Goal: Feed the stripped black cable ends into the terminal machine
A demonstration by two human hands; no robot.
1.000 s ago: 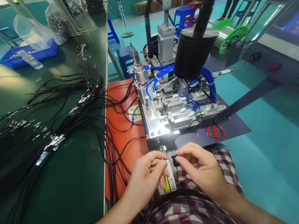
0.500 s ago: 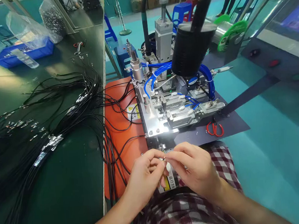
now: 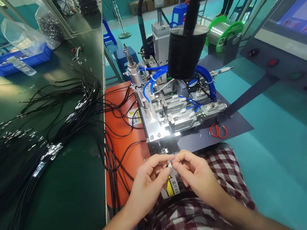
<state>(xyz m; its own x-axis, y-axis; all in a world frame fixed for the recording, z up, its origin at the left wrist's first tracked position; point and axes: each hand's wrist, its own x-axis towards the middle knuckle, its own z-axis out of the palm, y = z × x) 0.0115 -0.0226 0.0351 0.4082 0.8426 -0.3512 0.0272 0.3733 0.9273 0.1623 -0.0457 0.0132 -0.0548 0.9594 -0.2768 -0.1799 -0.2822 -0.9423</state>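
Note:
Both hands meet low in the middle of the view, in front of a metal machine (image 3: 166, 110) with blue air tubes. Between the thumb and fingers of my left hand (image 3: 151, 178) is a cable end (image 3: 169, 162) with fine, thin wires showing at its tip. My right hand (image 3: 197, 172) pinches at those same wires, its fingertips almost touching the left ones. The fingers hide most of the cable end. Just below the hands is a white and yellow label (image 3: 174, 187).
Black cables (image 3: 111, 162) run from the dark green bench (image 3: 77, 194) across the orange plate (image 3: 122, 132). Red-handled scissors (image 3: 218, 130) lie on the grey base. A control panel (image 3: 286, 58) stands at right, with a wire spool (image 3: 220, 32) behind. A blue tray (image 3: 36, 58) sits far left.
My right fingers have shifted and curled closer around the wire tips, while my left hand keeps its hold on the cable. The whole view has shifted slightly.

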